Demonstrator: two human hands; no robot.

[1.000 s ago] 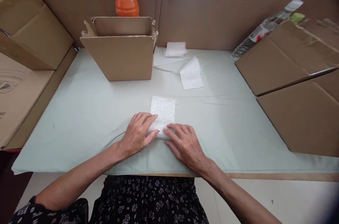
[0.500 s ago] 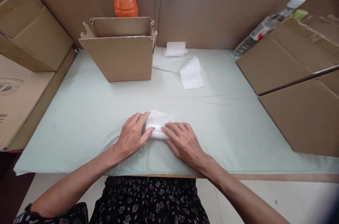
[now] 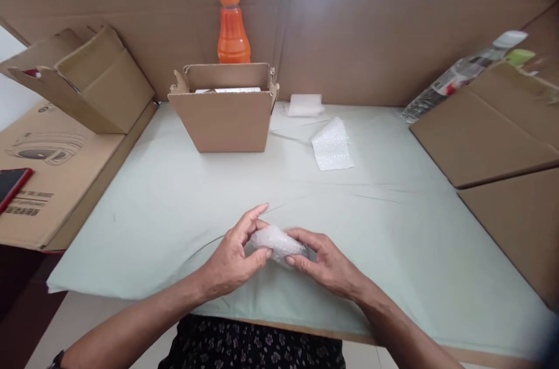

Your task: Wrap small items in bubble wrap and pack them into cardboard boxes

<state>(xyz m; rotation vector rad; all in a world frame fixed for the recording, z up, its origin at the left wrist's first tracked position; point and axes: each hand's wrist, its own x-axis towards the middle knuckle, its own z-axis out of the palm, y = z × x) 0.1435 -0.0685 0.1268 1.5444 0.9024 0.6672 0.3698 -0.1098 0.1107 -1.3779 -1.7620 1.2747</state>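
Walled beyond the hands (image 3: 229, 261) by brown cardboard (image 3: 371, 25). Draped beneath them in pale green cloth (image 3: 393, 258). Floored below, seemingly in tile (image 3: 360, 356).

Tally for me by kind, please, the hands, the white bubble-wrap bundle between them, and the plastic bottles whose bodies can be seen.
Bare hands: 2 (left hand, right hand)
White bubble-wrap bundle: 1
Plastic bottles: 2 (orange-capped orange bottle, white-capped clear bottle)
Total: 5
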